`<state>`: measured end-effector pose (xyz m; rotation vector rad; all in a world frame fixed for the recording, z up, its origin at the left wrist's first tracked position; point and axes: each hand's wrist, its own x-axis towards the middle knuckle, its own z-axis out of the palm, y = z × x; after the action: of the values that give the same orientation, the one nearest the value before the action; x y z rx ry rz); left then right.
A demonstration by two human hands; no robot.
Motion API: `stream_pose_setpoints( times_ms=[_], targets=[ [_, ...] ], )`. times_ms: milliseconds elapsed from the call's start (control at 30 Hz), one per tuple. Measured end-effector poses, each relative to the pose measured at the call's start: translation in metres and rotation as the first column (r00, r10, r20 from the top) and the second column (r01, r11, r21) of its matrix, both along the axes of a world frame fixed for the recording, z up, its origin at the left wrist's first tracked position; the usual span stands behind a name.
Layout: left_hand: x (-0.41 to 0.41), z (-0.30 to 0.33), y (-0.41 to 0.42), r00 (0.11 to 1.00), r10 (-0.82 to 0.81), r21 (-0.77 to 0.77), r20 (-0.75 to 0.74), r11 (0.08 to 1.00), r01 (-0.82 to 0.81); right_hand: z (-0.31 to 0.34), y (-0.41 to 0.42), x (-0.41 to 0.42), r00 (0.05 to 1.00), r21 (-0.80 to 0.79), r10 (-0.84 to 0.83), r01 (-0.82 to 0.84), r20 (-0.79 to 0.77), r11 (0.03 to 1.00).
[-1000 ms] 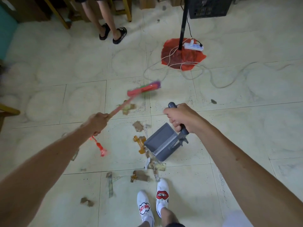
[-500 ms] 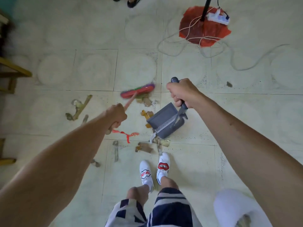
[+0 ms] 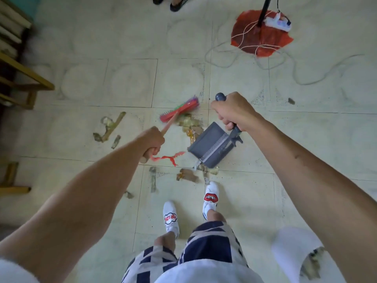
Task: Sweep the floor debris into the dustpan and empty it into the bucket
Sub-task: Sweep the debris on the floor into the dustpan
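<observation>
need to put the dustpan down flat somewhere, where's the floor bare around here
Bare tile lies right of the dustpan, out toward the white bucket, and on the far tiles between the broom head and the cables. It is crowded along the dustpan's open edge, where the scrap pile sits, and between it and the shoes.

Both bare arms are stretched forward and downward. The left hand (image 3: 152, 142) is closed in a fist around a handle; the right hand (image 3: 232, 111) is likewise clenched, knuckles upward.

Broom (image 3: 179, 109) sweeping debris (image 3: 188, 123) beside dustpan (image 3: 210, 145).
</observation>
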<state>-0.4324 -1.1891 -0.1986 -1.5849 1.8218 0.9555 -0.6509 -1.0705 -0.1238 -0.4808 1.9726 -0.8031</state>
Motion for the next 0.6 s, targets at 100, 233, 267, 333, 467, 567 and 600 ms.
stream_pose_setpoints(
  times_ms=[100,233,267,333,467,567,600],
  targets=[
    [0.042,0.007,0.005,0.999,-0.018,0.05,0.03,0.999,0.016,0.012,0.007,0.028,0.999,0.018,0.014,-0.014,-0.049,1.0],
    [0.123,0.027,-0.015,0.996,0.069,0.01,-0.065,0.998,-0.069,0.028,-0.01,0.096,1.0,0.001,-0.008,0.008,-0.02,1.0],
    [0.14,0.03,-0.019,0.99,0.102,0.003,-0.099,0.995,-0.102,0.029,-0.018,0.116,1.0,0.0,-0.016,0.016,-0.027,1.0],
    [0.173,0.033,-0.026,0.975,0.165,-0.011,-0.146,0.986,-0.169,0.033,-0.032,0.16,0.998,0.003,-0.027,0.027,-0.056,1.0],
    [0.241,0.046,-0.047,0.97,0.172,-0.114,-0.174,0.975,-0.193,0.042,-0.061,0.243,0.992,-0.011,-0.082,0.081,-0.095,0.997],
    [0.302,0.065,-0.077,0.963,0.117,-0.154,-0.243,0.976,-0.157,0.05,-0.085,0.298,0.986,-0.05,-0.123,0.119,-0.109,0.992],
    [0.323,0.07,-0.088,0.967,0.109,-0.152,-0.229,0.978,-0.146,0.054,-0.092,0.317,0.984,-0.055,-0.134,0.129,-0.115,0.99]
  ],
)
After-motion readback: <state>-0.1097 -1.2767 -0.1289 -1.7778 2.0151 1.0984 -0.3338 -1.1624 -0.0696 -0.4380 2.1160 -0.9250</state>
